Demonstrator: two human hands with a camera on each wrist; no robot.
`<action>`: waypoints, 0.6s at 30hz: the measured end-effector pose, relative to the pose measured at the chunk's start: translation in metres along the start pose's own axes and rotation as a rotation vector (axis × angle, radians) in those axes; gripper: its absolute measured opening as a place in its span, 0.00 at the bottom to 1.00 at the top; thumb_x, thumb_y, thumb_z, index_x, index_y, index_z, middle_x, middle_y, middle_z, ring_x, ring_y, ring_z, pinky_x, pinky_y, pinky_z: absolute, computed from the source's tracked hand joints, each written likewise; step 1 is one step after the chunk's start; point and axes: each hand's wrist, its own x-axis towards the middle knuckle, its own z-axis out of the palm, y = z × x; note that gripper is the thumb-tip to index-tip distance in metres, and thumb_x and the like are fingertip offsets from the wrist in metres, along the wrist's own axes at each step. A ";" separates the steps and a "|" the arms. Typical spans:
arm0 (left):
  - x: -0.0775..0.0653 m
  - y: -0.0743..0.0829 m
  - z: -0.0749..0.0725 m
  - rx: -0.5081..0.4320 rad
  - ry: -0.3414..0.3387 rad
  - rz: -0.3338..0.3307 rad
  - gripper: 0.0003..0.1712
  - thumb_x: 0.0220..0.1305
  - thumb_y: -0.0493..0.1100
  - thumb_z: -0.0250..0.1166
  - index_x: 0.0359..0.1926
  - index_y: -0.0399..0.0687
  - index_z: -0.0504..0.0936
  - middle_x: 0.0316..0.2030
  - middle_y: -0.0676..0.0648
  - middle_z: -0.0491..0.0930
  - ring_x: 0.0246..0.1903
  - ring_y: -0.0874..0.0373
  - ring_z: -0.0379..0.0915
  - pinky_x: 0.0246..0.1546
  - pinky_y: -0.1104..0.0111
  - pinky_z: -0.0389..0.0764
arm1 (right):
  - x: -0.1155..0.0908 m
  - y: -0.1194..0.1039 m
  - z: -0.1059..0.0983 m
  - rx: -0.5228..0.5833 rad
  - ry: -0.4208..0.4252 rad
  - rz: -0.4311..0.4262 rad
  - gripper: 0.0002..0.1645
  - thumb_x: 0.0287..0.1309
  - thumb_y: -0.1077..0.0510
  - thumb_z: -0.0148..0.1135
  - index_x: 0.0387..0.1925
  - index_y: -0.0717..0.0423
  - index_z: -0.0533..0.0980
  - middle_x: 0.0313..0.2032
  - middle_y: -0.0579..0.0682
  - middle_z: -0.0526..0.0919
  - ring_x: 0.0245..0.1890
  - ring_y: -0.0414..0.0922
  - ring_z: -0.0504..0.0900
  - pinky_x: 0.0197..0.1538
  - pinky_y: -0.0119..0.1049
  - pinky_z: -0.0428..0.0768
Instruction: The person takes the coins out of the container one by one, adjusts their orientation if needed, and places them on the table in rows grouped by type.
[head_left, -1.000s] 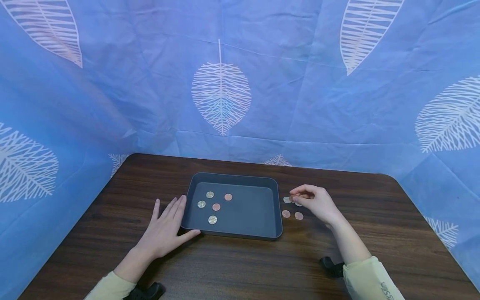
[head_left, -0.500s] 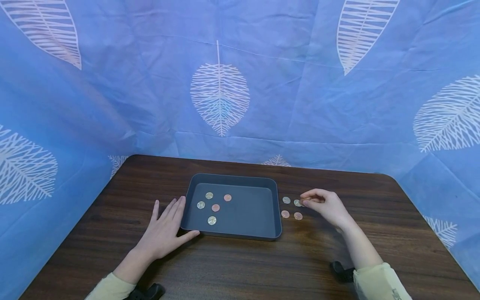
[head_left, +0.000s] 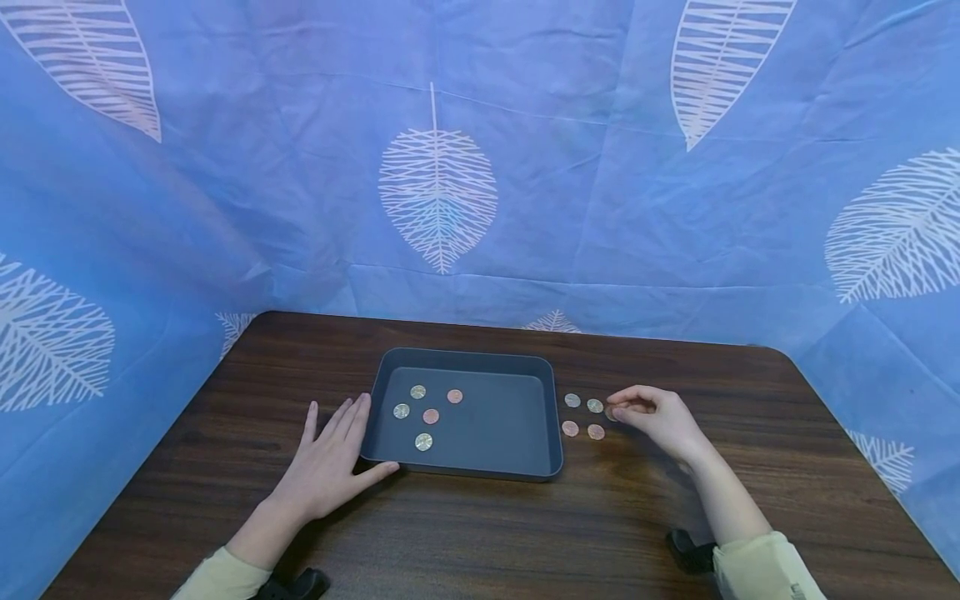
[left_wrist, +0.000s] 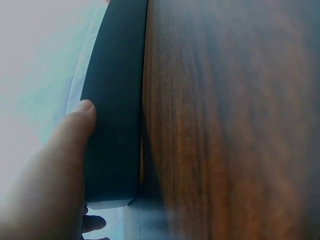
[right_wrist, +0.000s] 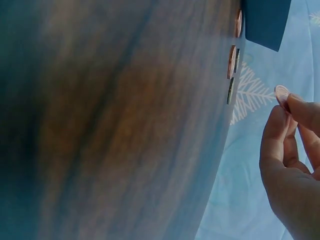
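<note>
My right hand (head_left: 663, 421) is raised just right of a group of coins on the table. Its thumb and fingertips pinch a copper coin (right_wrist: 282, 96), which shows by its edge in the right wrist view. Close by on the wood lie two silvery coins (head_left: 595, 406) and, nearer me, two copper coins (head_left: 596, 432). My left hand (head_left: 326, 458) lies with straight, spread fingers at the left front corner of a dark grey tray (head_left: 510, 475). In the left wrist view its thumb touches the tray's outer wall (left_wrist: 117, 125). Inside the tray, silvery coins (head_left: 423, 442) and two copper coins (head_left: 431, 416) lie flat.
The dark wooden table (head_left: 480, 542) has rounded far corners. A blue cloth (head_left: 562, 192) printed with white leaves hangs behind and beside it. A black wrist strap (head_left: 690, 552) sits at each sleeve.
My right hand has moved to the right with the copper coin, away from over the silvery coins, which now show fully. The left hand and tray stay put.
</note>
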 end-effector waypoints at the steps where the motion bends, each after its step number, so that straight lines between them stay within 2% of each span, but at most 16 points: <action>1: 0.000 0.000 0.000 0.000 -0.001 -0.001 0.63 0.54 0.82 0.44 0.73 0.37 0.50 0.71 0.39 0.54 0.69 0.43 0.51 0.65 0.39 0.34 | 0.000 0.000 0.000 0.001 -0.001 0.002 0.18 0.63 0.59 0.61 0.50 0.67 0.77 0.43 0.57 0.83 0.43 0.52 0.83 0.44 0.39 0.80; 8: 0.000 0.000 0.000 -0.001 -0.004 -0.001 0.63 0.54 0.82 0.44 0.73 0.37 0.49 0.71 0.39 0.54 0.69 0.43 0.51 0.65 0.39 0.34 | -0.002 0.003 -0.001 0.028 -0.030 0.010 0.17 0.63 0.61 0.60 0.50 0.69 0.76 0.41 0.59 0.83 0.41 0.48 0.84 0.42 0.36 0.80; 18: 0.000 0.000 0.000 -0.004 -0.001 -0.002 0.63 0.54 0.81 0.45 0.73 0.37 0.49 0.71 0.39 0.54 0.69 0.43 0.51 0.65 0.39 0.35 | -0.003 0.009 0.000 -0.050 -0.067 0.031 0.14 0.63 0.64 0.59 0.47 0.70 0.78 0.39 0.57 0.84 0.39 0.47 0.84 0.39 0.38 0.80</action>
